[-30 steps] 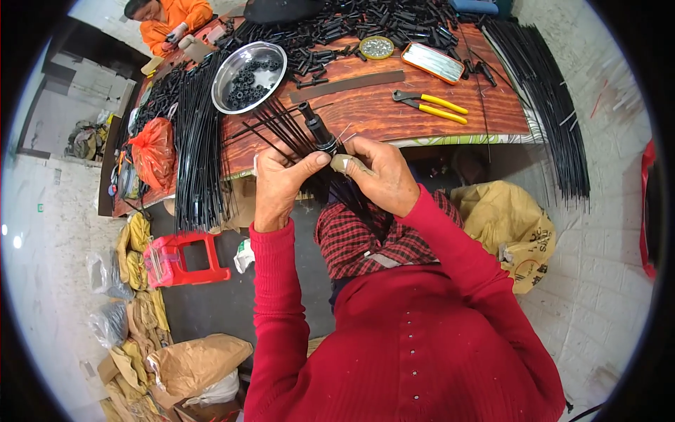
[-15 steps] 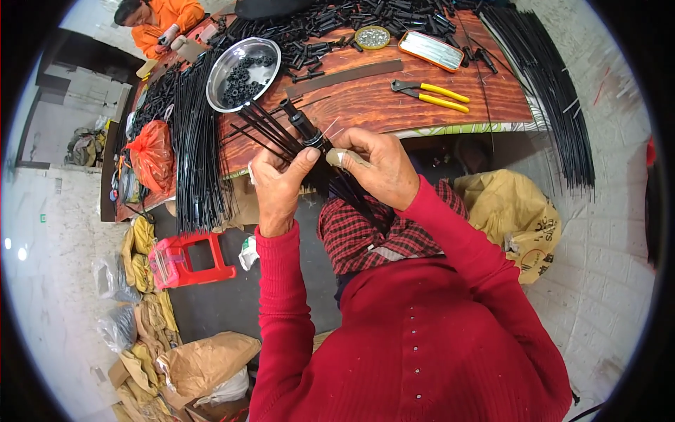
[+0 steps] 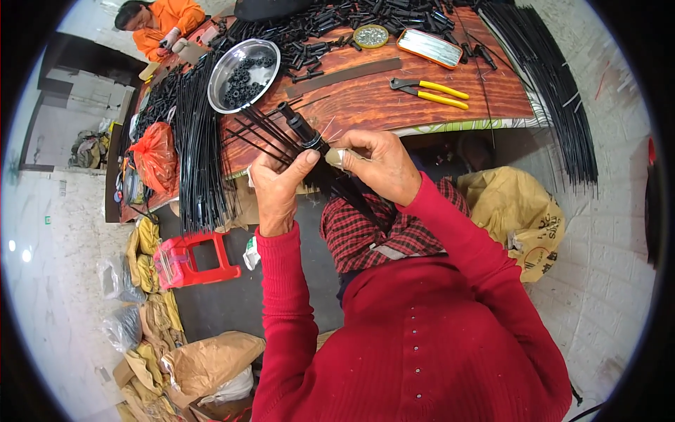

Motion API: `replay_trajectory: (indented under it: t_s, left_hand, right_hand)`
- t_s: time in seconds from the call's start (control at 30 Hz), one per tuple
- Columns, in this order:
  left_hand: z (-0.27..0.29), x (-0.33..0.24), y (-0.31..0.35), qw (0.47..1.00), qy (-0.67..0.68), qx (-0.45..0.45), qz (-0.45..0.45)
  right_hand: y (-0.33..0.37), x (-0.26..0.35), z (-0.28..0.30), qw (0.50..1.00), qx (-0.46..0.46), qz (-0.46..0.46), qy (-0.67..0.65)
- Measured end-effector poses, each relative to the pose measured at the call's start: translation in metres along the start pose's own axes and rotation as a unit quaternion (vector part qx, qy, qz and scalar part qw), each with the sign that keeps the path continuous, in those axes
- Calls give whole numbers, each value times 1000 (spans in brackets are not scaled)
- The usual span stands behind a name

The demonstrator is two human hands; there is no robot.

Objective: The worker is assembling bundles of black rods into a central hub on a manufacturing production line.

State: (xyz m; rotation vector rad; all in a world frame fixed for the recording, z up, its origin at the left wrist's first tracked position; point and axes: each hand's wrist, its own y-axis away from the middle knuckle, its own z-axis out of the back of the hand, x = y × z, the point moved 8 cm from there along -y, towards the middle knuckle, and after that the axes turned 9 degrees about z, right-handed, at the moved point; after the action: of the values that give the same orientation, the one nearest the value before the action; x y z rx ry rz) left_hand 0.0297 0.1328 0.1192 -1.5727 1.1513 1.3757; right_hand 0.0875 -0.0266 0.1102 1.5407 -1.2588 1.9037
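In front of me, over the table's near edge, both hands grip a black tubular fitting [image 3: 302, 126] with thin black rods [image 3: 271, 137] fanning out to its left and running down toward my lap. My left hand [image 3: 276, 183] is closed round the rods, its thumb pressed on the ring of the fitting. The fingers of my right hand [image 3: 380, 163] pinch the fitting's other side, a pale wrap on the thumb. Fine wire ends [image 3: 329, 129] stick up beside the right fingers. Exactly what the right fingertips pinch is hidden.
On the wooden table [image 3: 351, 98] stand a metal bowl [image 3: 212, 91] of black rings, a round tin [image 3: 370, 36], a tray of pale pins [image 3: 429, 48] and yellow-handled pliers [image 3: 441, 94]. Rod bundles [image 3: 193, 155] hang left and right. Far left, a person in orange [image 3: 169, 24] works.
The hands and the fitting keep almost the same place, with only a slight shift of the right fingers. The whole view has moved a little.
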Motion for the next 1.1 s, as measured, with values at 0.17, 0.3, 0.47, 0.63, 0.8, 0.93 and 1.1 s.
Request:
replay_trajectory:
  t_s: [0.17, 0.3, 0.47, 0.63, 0.8, 0.93, 1.1]
  left_hand:
    - [-9, 1, -4, 999, 50, -4, -2]
    - [-5, 4, -6, 998, 69, 4, -15]
    - [-9, -1, -3, 1000, 7, -3, 0]
    - [-10, 0, -4, 1000, 8, 0, 5]
    - [-8, 1, -4, 1000, 7, 7, 6]
    - [-10, 1, -3, 1000, 13, 11, 2]
    - [-17, 0, 0, 1000, -17, 9, 9]
  right_hand:
    - [-7, -17, 3, 998, 21, -58, 18]
    - [-9, -9, 0, 999, 15, -29, 42]
    - [-12, 19, 11, 980, 34, 42, 193]
    - [-36, 57, 34, 953, -15, 90, 289]
    - [-69, 74, 17, 945, 39, 200, 255]
    - [-82, 67, 1, 943, 135, 199, 232]
    - [-94, 54, 3, 954, 143, 164, 208]
